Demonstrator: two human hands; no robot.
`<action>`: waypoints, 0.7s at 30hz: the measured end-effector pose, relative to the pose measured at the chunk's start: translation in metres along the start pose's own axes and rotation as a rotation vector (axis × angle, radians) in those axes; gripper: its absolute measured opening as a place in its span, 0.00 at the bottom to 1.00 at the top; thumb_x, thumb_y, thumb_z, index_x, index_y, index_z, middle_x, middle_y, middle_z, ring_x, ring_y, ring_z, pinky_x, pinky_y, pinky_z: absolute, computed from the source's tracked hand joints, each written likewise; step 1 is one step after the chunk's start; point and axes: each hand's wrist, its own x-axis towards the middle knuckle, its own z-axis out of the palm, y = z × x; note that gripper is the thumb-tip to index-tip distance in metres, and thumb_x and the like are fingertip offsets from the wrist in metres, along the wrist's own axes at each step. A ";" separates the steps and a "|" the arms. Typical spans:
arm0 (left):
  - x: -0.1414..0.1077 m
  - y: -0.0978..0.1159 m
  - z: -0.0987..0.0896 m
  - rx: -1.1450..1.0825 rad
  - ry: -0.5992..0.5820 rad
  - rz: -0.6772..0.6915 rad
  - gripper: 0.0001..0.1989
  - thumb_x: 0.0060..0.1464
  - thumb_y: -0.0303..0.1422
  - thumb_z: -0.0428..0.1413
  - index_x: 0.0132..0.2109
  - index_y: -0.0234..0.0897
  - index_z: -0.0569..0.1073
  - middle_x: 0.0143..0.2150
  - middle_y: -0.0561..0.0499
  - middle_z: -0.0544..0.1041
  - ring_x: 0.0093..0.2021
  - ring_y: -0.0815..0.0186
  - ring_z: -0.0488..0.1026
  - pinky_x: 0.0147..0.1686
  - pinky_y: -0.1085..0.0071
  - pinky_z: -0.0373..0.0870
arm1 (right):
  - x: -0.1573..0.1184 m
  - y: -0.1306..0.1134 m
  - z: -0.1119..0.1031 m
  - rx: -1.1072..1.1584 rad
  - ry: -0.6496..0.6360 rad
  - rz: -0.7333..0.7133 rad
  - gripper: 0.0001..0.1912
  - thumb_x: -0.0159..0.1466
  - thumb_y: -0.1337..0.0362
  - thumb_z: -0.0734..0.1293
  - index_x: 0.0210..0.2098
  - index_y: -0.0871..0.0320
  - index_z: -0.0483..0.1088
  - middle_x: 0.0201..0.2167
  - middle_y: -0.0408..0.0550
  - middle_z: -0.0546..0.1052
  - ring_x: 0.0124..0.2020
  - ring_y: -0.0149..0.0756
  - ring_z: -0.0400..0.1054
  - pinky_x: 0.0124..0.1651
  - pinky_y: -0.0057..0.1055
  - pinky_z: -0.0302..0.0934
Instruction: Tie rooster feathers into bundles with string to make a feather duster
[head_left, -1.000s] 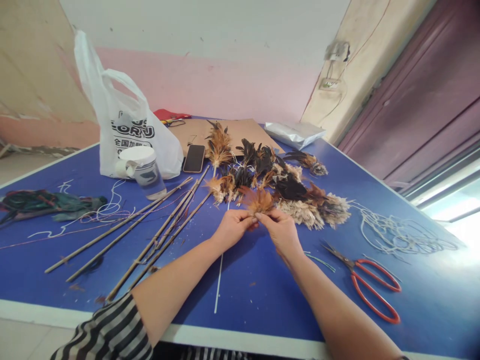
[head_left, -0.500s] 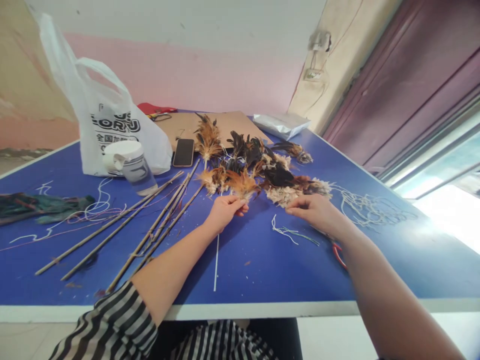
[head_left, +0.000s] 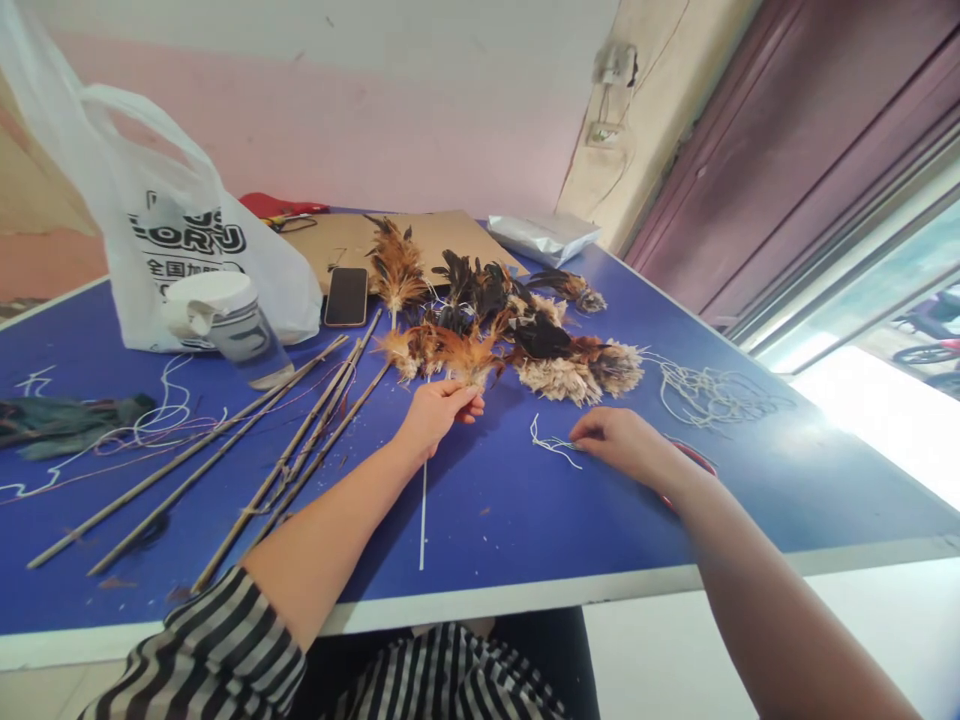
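Note:
My left hand point(head_left: 444, 412) is closed in a pinch on the base of a small bunch of orange-brown feathers point(head_left: 471, 352), held just above the blue table. At its right, my right hand point(head_left: 619, 445) is low over the tabletop, its thumb and fingertips together at the end of some short white and green strings point(head_left: 549, 440). Red-handled scissors point(head_left: 694, 457) lie partly hidden behind the right hand. Beyond both hands is a pile of black, brown and cream feather bunches point(head_left: 551, 345). One orange feather bunch point(head_left: 397, 265) stands out on a stick at the back.
Several thin sticks point(head_left: 300, 455) lie left of my left arm. Further left are a cup point(head_left: 236, 325), a white plastic bag point(head_left: 195, 240) and dark green feathers point(head_left: 67, 425). Behind lie a phone point(head_left: 346, 297), cardboard point(head_left: 450, 240) and a silver packet point(head_left: 544, 238); loose string point(head_left: 705, 390) is at right.
My right hand has come away from the cream feathers, down toward me, to the short strings. My left hand still holds the orange-brown feathers. The whole view has shifted slightly.

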 end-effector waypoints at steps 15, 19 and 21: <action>-0.001 -0.003 0.002 -0.011 -0.053 -0.038 0.13 0.40 0.38 0.61 0.29 0.29 0.74 0.26 0.46 0.75 0.25 0.71 0.71 0.23 0.77 0.66 | 0.000 0.009 -0.013 0.168 0.042 0.026 0.09 0.54 0.61 0.61 0.27 0.57 0.71 0.23 0.42 0.73 0.24 0.30 0.63 0.28 0.26 0.55; -0.004 -0.001 0.004 -0.067 -0.080 -0.069 0.13 0.41 0.36 0.61 0.32 0.29 0.74 0.31 0.44 0.77 0.27 0.70 0.72 0.24 0.77 0.66 | -0.001 -0.010 -0.020 0.336 0.096 0.007 0.09 0.54 0.61 0.61 0.30 0.57 0.71 0.24 0.42 0.73 0.24 0.31 0.63 0.27 0.26 0.55; -0.006 0.002 0.006 -0.090 -0.127 -0.092 0.13 0.42 0.35 0.60 0.33 0.30 0.75 0.36 0.43 0.77 0.29 0.71 0.72 0.24 0.78 0.66 | 0.002 -0.019 -0.018 0.395 0.106 -0.019 0.09 0.54 0.61 0.61 0.31 0.57 0.71 0.24 0.43 0.73 0.25 0.31 0.64 0.28 0.27 0.56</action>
